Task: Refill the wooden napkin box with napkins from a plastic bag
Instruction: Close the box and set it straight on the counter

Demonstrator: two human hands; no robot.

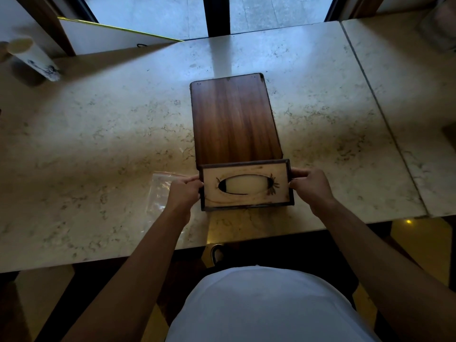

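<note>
The wooden napkin box [246, 203] sits near the table's front edge, its pale face with an oval slot turned up toward me. White napkins [244, 183] show through the slot. My left hand [183, 193] grips the box's left end and my right hand [311, 187] grips its right end. A dark wooden panel [234, 119] lies flat on the table, reaching away from the box's far side. A clear plastic bag [160, 191] with a red zip strip lies flat just left of my left hand and looks empty.
The marble table [98, 144] stretches left and right, with a seam [385, 114] to a second slab on the right. A white cylindrical cup [32, 59] stands at the far left. A white board [103, 37] leans at the back by the window.
</note>
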